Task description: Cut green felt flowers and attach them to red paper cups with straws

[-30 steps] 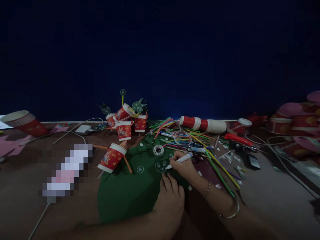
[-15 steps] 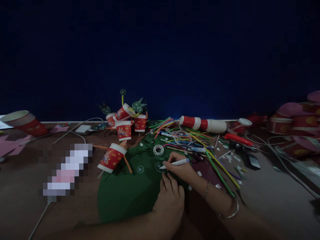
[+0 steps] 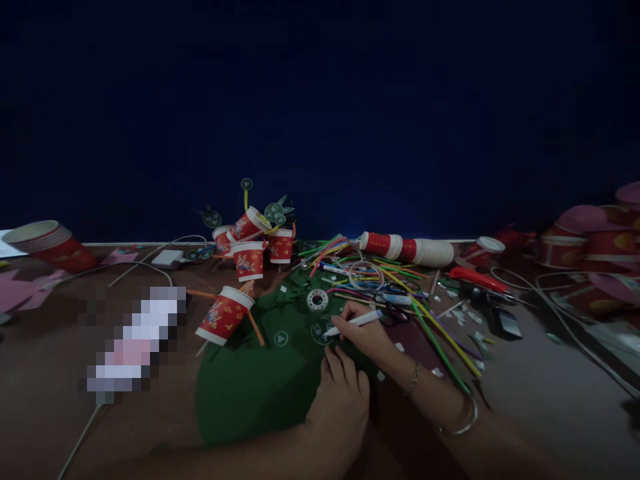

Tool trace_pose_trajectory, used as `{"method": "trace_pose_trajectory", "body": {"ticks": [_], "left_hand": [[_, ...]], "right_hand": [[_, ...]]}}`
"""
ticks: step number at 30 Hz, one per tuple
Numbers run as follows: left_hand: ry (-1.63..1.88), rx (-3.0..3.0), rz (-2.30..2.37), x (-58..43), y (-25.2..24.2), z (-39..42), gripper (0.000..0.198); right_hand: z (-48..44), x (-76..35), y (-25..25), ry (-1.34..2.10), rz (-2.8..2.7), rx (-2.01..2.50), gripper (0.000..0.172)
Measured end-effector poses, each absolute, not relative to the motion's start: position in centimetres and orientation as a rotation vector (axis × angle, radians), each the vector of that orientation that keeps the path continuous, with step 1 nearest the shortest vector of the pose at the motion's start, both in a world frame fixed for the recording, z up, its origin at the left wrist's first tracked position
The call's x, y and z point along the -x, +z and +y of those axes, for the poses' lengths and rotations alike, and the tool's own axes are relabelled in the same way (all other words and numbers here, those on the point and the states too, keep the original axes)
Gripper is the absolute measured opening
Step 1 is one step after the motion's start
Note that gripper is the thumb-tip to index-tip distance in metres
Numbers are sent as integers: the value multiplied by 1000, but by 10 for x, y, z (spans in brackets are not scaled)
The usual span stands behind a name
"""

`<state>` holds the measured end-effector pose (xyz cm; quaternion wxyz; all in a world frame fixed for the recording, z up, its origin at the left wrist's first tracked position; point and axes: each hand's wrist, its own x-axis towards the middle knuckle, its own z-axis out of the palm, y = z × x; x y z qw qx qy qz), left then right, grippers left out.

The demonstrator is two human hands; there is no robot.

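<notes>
My right hand [image 3: 361, 331] is closed in a writing grip round a white marker [image 3: 356, 321] with a blue end. Its tip touches a round face drawing [image 3: 319, 329] in pale lines on dark green paper [image 3: 245, 393]. Just below the drawing, my left hand [image 3: 343, 393] lies on the paper, fingers stretched forward and slightly bent, with nothing visible in them. To the left, a small circle with a heart [image 3: 281, 339] is drawn on the same sheet. A white ring-shaped spool [image 3: 317, 301] sits just above the face drawing.
Red paper cups [image 3: 225, 316] joined with coloured pipe cleaners [image 3: 256, 329] stand left. Behind my right hand lie more pipe cleaners [image 3: 423, 327], scissors [image 3: 397, 313] and a stack of cups [image 3: 433, 253]. A red-handled tool [image 3: 477, 278] and paper scraps are at right; cables cross both sides.
The marker and my right hand have shifted slightly to the right and up over the face drawing, which shows more pale lines. My left hand stays in place.
</notes>
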<state>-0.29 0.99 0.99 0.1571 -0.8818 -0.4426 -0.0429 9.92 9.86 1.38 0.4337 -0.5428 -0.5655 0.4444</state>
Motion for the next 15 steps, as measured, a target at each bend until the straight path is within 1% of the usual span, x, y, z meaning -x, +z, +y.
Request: {"method": "trace_pose_trajectory", "body": {"ticks": [6,15], "left_hand": [[-126,2515,-1271,3,9,10,25],[-136,2519,-1258,3,12,11,25]], "right_hand": [[99,-99,7,1021,-1530,1395,18],[97,-99,7,970,-1599,1428,18]]}}
